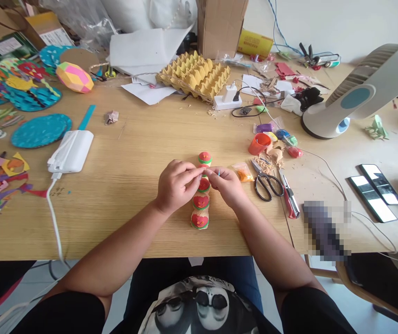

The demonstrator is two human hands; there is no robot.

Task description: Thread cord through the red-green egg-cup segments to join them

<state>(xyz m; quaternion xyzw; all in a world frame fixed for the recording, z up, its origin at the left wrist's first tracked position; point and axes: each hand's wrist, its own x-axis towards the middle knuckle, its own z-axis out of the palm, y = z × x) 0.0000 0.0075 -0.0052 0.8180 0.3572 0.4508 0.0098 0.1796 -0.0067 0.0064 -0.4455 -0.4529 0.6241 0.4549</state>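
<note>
A row of egg-carton cups (200,202), decorated with red faces and green rims, lies lengthwise on the table in front of me. Over its upper part, my left hand (181,183) is closed in a pinch, its fingertips meeting those of my right hand. My right hand (227,184) is pinched too, and a small blue pointed bit (218,172) shows at its thumb and finger. Whatever lies between the fingertips is too small to make out. Part of the row is hidden behind my fingers.
To the right lie black-handled scissors (267,182), a red utility knife (290,197), a small bag of orange material (243,172) and a red cup (259,143). Yellow egg trays (194,76) sit at the back, a fan (355,93) back right, a power bank (72,150) left.
</note>
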